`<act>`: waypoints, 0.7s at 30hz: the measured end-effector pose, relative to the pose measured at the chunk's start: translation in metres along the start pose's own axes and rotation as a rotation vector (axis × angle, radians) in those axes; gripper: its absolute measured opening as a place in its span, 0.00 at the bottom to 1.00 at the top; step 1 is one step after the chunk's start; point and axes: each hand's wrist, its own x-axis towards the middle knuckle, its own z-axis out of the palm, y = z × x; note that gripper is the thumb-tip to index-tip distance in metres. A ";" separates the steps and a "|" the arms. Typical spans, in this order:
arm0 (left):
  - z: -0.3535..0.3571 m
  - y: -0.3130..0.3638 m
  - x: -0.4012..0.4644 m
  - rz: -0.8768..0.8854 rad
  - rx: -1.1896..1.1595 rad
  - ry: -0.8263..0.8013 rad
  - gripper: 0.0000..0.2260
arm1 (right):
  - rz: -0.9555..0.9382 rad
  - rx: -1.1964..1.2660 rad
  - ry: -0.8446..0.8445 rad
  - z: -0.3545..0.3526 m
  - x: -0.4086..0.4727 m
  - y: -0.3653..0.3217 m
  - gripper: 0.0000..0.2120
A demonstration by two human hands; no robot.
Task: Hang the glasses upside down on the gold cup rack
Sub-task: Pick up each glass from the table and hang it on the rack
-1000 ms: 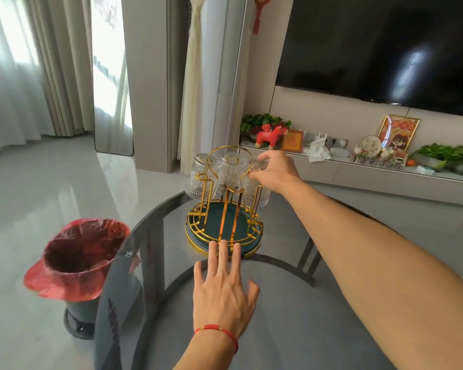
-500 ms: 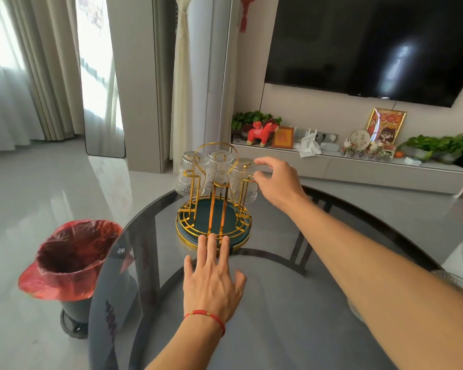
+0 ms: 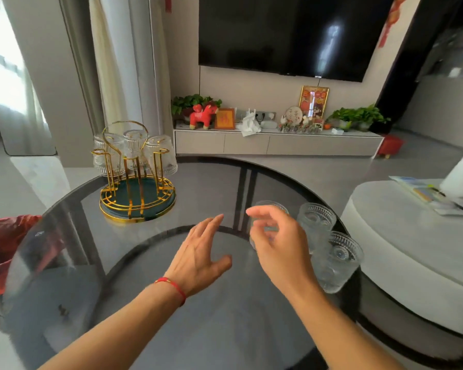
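The right hand point(image 3: 275, 244) curls open-fingered just before a clear ribbed upright glass point(image 3: 269, 209), likely to grasp it; the left hand point(image 3: 198, 252) hovers open, empty. The gold wire cup rack point(image 3: 137, 180) stands well beyond.

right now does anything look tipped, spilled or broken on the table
Nothing stands out. Three glasses hang upside down on the rack; three more stand upright near the table's right edge, dry and intact.
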 end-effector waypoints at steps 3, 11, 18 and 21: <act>0.018 0.030 0.006 -0.104 -0.174 -0.053 0.44 | 0.072 0.009 0.080 -0.016 0.000 0.006 0.14; 0.037 0.075 0.055 -0.222 -0.401 -0.062 0.53 | 0.159 -0.004 0.131 -0.042 0.004 0.021 0.12; 0.042 0.078 0.077 -0.225 -0.224 0.036 0.42 | 0.121 0.026 0.249 -0.045 0.007 0.016 0.10; 0.031 0.074 0.073 -0.229 -0.203 0.078 0.39 | 0.130 0.043 0.209 -0.041 0.006 0.015 0.09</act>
